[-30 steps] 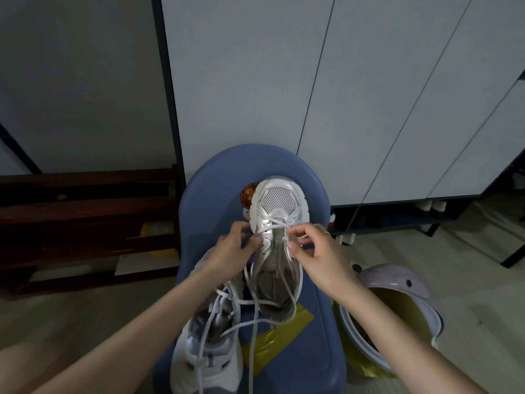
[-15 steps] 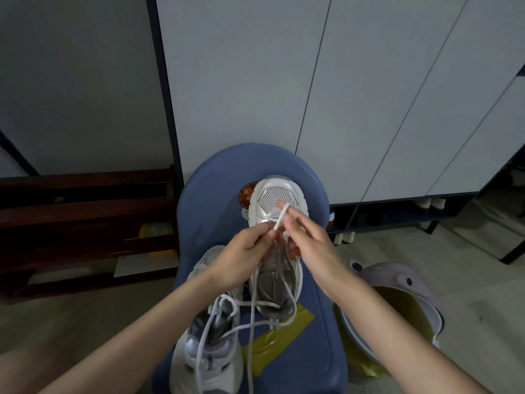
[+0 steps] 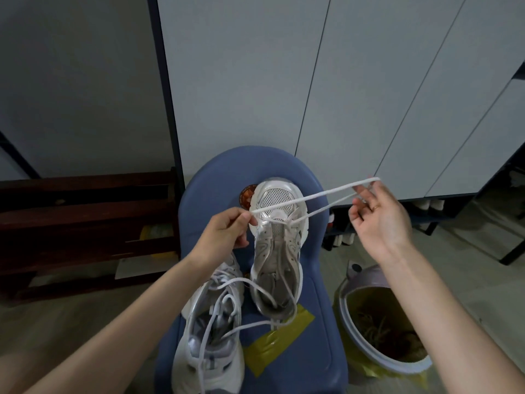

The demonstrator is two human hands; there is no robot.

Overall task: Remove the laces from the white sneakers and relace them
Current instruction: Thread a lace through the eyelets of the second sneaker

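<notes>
Two white sneakers lie on a blue chair seat [image 3: 318, 345]. The far sneaker [image 3: 277, 251] points away from me with its eyelets almost bare. A white lace [image 3: 315, 196] runs taut from its toe end out to the right. My left hand [image 3: 225, 231] pinches one end of this lace beside the toe. My right hand [image 3: 379, 216] is raised to the right, with the lace looped over its fingers. The near sneaker [image 3: 210, 339] lies at the chair's left front, with loose lace across it.
A yellow wrapper [image 3: 279, 341] lies on the seat under the sneakers. A lilac bin [image 3: 377, 319] with a yellow liner stands on the floor at the right. A dark wooden rack [image 3: 82, 223] is at the left. White cabinet doors [image 3: 312, 89] rise behind the chair.
My right hand has drawn away up and to the right, pulling a long loop of lace out of the far sneaker. My left hand stayed by the toe, holding the lace.
</notes>
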